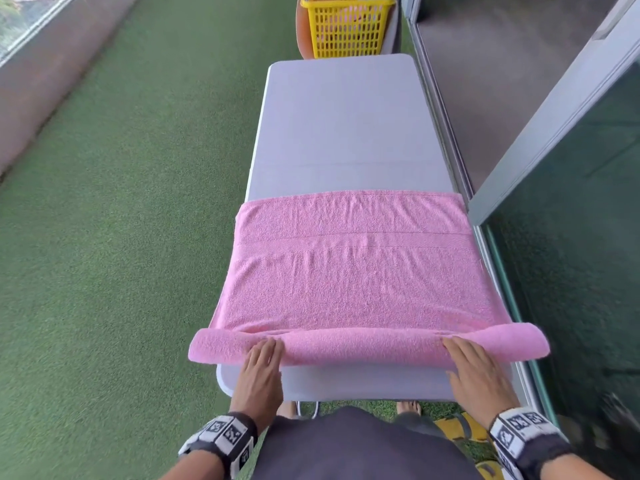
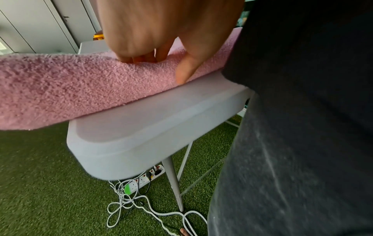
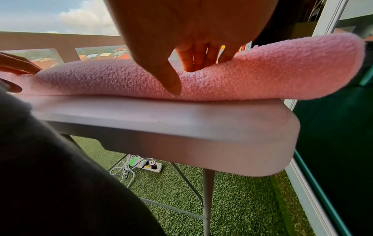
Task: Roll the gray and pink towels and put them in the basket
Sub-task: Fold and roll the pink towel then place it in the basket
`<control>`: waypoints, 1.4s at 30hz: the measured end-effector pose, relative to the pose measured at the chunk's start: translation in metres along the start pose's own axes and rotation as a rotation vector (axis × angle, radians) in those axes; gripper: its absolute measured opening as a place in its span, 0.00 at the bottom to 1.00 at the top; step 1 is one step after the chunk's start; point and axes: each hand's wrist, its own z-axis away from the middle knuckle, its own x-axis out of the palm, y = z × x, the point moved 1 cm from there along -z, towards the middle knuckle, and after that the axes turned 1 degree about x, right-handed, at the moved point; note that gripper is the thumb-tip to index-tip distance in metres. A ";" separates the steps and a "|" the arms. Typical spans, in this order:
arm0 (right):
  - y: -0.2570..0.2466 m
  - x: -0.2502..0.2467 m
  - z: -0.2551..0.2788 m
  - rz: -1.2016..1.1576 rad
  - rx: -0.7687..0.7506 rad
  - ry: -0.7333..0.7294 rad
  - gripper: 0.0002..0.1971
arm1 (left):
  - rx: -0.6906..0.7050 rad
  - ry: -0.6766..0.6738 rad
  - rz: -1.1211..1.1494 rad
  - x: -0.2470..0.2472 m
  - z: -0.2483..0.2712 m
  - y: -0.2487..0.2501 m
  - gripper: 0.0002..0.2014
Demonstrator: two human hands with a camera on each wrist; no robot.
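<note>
From the head camera, the pink towel [image 1: 356, 271] lies flat across the near half of the white table [image 1: 346, 126], its near edge already turned into a low roll at 6 o'clock. The left hand [image 1: 261, 372] and the right hand [image 1: 476, 370] sit on that roll toward its two ends, fingers straight and close together, pressing down rather than pinching; set wide apart like this, they probably keep the roll even along its length. The yellow basket [image 1: 346, 26] stands beyond the table's far end at 12 o'clock, well apart from the towel. No gray towel shows on the table.

In the left wrist view, the left hand's fingertips [image 2: 141, 59] dig into the top of the roll while the thumb [image 2: 187, 70] braces its near side, a hold that suits pushing the roll forward. A power strip and cables [image 2: 141, 183] lie on the green turf [image 2: 40, 175] under the table.

In the right wrist view, the right hand mirrors this, fingers [image 3: 199, 57] on top, thumb [image 3: 167, 79] in front.
</note>
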 end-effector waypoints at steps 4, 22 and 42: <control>0.004 -0.005 -0.018 -0.046 0.033 -0.051 0.31 | 0.005 0.017 0.016 -0.004 -0.021 0.000 0.31; 0.011 -0.027 -0.066 -0.058 0.007 -0.059 0.34 | 0.000 -0.088 0.066 -0.022 -0.067 -0.016 0.29; 0.017 -0.048 -0.159 0.001 -0.006 -0.136 0.23 | 0.074 -0.076 -0.076 -0.043 -0.165 -0.031 0.17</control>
